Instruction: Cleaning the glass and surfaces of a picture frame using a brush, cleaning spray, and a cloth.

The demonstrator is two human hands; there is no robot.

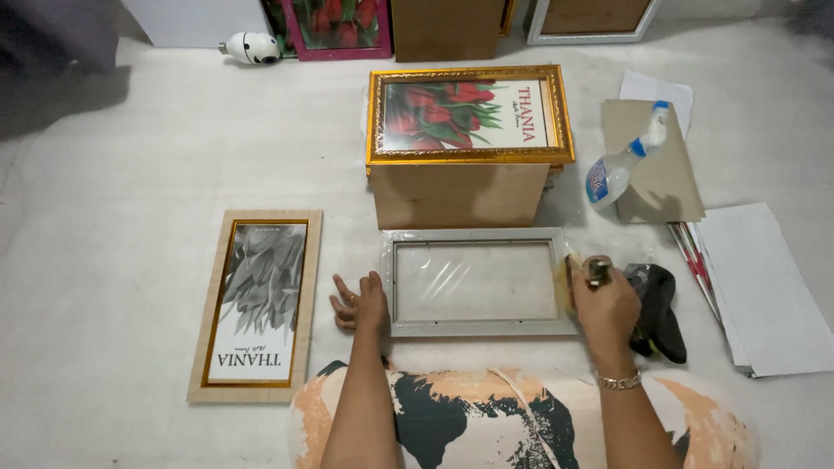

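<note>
Two hands on silver frame (476, 326): left hand (360, 302) flat, empty, at 9 o'clock; right hand (601, 300) grips small tool (597, 271) at 3 o'clock; I judge it light, rigid, glass fragile—hold rails.

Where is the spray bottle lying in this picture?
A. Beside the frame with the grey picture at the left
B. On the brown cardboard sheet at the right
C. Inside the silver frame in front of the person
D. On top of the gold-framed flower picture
B: the spray bottle lies tilted on the brown cardboard sheet, right of the gold-framed flower picture.
</note>
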